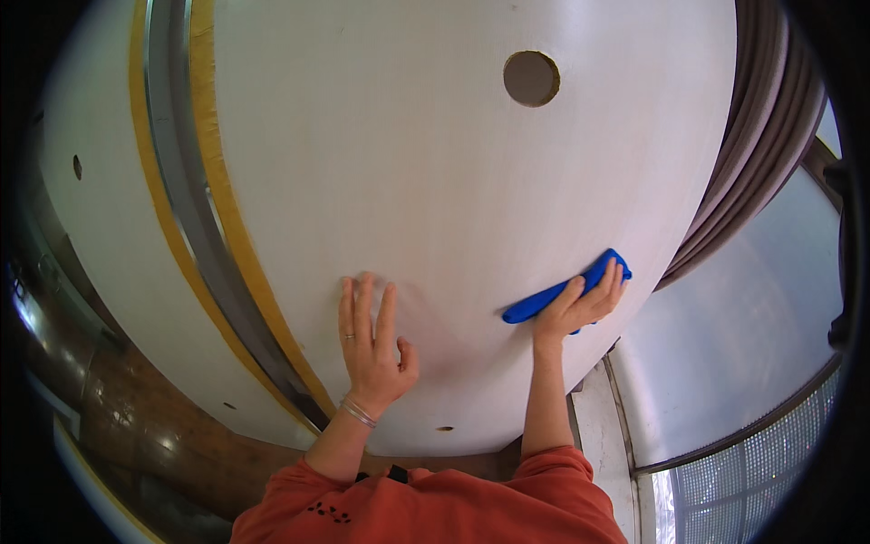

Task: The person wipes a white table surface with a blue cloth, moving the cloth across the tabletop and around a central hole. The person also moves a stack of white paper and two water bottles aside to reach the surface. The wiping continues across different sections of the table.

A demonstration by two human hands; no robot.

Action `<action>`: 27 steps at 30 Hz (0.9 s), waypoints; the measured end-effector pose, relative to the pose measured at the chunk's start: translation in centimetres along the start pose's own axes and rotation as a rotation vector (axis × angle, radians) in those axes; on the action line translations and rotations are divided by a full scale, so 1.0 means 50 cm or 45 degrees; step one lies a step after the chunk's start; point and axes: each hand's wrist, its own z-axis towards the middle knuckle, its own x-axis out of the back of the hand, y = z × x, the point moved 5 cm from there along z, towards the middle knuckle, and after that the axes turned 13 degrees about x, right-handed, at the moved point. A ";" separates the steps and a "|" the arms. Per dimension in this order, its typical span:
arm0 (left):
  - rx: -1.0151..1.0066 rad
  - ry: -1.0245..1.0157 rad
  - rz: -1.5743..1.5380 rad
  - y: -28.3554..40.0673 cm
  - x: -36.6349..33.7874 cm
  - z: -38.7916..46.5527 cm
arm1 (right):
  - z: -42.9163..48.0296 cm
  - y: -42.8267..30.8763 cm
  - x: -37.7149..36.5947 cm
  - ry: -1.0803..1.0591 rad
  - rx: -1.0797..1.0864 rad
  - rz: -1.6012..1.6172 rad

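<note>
My right hand (pixel 578 302) presses a folded blue cloth (pixel 544 301) against a large white panel (pixel 408 170), near its right edge. The thumb and fingers lie over the cloth. To the left, my left hand (pixel 374 347) rests its spread fingers on or just over the same panel and holds nothing; it wears a ring and thin bracelets. A round cut hole (pixel 531 79) shows high in the panel, and a smaller hole (pixel 444 428) near its bottom edge. Yellow masking tape (pixel 224 183) runs along the panel's left side, beside a grey metal-edged channel (pixel 197 204).
Beyond the channel stands another white panel (pixel 102 224) with small holes. A gathered brownish curtain (pixel 761 149) hangs at the right, near a window (pixel 734 326) with mesh (pixel 747 476) below. A brown, shiny floor (pixel 149 421) lies at the lower left.
</note>
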 end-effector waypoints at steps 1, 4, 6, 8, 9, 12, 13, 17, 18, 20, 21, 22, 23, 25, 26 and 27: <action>0.010 -0.009 -0.003 -0.004 0.003 -0.001 | -0.004 -0.025 -0.007 -0.016 0.047 0.014; 0.036 -0.034 -0.014 -0.017 0.009 -0.003 | -0.040 -0.145 -0.031 -0.199 0.358 0.135; 0.040 -0.027 -0.001 -0.025 0.012 -0.003 | -0.069 -0.236 -0.040 -0.306 0.639 0.258; 0.054 -0.022 -0.001 -0.031 0.011 -0.002 | -0.096 -0.307 -0.038 -0.355 0.892 0.279; 0.060 -0.018 -0.006 -0.032 0.009 -0.001 | -0.104 -0.325 -0.034 -0.420 1.022 0.304; 0.067 -0.010 0.001 -0.021 -0.008 0.001 | -0.088 -0.321 -0.031 -0.419 1.160 0.422; 0.064 -0.002 0.002 -0.014 -0.014 0.002 | -0.076 -0.308 -0.034 -0.430 1.185 0.416; 0.020 -0.010 0.068 0.034 -0.045 0.001 | 0.003 -0.215 -0.046 -0.378 0.974 0.286; 0.019 -0.021 0.083 0.048 -0.056 0.002 | 0.030 -0.176 -0.044 -0.338 0.862 0.282; 0.040 -0.067 0.120 0.072 -0.081 0.006 | 0.087 -0.088 -0.042 -0.274 0.674 0.249; 0.048 -0.067 0.145 0.082 -0.090 0.008 | 0.116 -0.049 -0.040 -0.225 0.592 0.234; 0.056 -0.067 0.169 0.092 -0.098 0.011 | 0.146 -0.013 -0.038 -0.191 0.522 0.183; 0.074 -0.073 0.194 0.099 -0.107 0.014 | 0.174 0.020 -0.036 -0.150 0.450 0.137; 0.072 -0.031 0.217 0.114 -0.114 0.021 | 0.237 0.061 -0.039 -0.044 0.336 0.136; 0.078 -0.013 0.220 0.120 -0.119 0.023 | 0.266 0.066 -0.039 0.015 0.348 0.165; 0.089 -0.003 0.209 0.126 -0.123 0.025 | 0.288 0.060 -0.049 -0.019 0.365 0.131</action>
